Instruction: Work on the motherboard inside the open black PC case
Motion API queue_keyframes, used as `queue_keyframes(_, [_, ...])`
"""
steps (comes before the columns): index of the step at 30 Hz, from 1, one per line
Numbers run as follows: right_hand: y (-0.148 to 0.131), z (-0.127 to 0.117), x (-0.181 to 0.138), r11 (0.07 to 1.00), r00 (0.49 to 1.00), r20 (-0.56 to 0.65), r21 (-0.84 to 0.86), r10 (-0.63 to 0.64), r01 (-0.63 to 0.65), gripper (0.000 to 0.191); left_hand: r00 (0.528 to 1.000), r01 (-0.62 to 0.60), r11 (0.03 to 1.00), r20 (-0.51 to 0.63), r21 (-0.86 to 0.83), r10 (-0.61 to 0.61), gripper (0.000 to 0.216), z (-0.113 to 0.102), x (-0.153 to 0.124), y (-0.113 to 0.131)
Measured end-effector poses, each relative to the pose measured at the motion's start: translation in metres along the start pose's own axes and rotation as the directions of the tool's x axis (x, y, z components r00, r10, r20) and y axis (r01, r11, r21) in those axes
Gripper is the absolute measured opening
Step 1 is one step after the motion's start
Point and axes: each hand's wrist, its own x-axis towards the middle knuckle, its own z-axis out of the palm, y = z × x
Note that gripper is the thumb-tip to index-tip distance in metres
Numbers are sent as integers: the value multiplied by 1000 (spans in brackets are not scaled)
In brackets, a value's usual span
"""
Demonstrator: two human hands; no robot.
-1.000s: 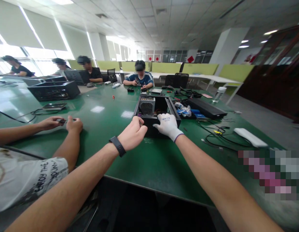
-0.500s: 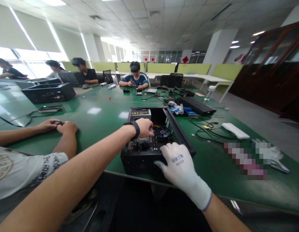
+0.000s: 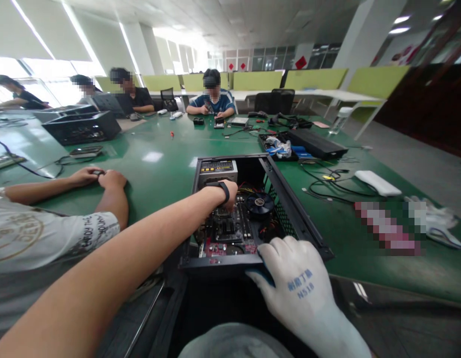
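Observation:
An open black computer case [image 3: 220,262] lies in front of me, its near end at the table's front edge and tilted toward me. My left hand [image 3: 230,193], bare with a dark wristband, reaches into it beside the power supply [image 3: 218,169]. Its fingers curl downward, and whatever they grip is hidden. My right hand [image 3: 295,271], in a white glove, is closed over the case's near rim, thumb on the outer side. Inside the case are a motherboard [image 3: 235,226], a black cooling fan [image 3: 260,203] and coloured wires.
To the left, another person's hands [image 3: 103,178] rest on the green table [image 3: 159,174]. A tool case [image 3: 316,144] stands beyond my computer case. Cables [image 3: 320,185], a white box [image 3: 377,183] and gloves [image 3: 435,219] lie to the right. Another computer case [image 3: 81,128] stands far left.
The computer case has come toward me and tilted, with its near end now at the table edge. My right hand moved with its rim. My left hand stays inside, fingers now more hidden.

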Motion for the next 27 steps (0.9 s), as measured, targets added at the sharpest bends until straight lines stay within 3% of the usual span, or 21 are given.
queue_keyframes(9, [-1,2,0,1000,999,42,-25,2,-1,28,989,-10,994,147,110,-6,58,17,25,-3])
queue_keyframes(14, [0,2,-1,1000,999,33,-21,8,-7,28,986,60,988,147,144,-82,74,29,45,-6])
queue_keyframes(27, [-1,2,0,1000,1000,9,-10,-6,6,28,979,76,982,171,173,-106,71,33,49,-3])
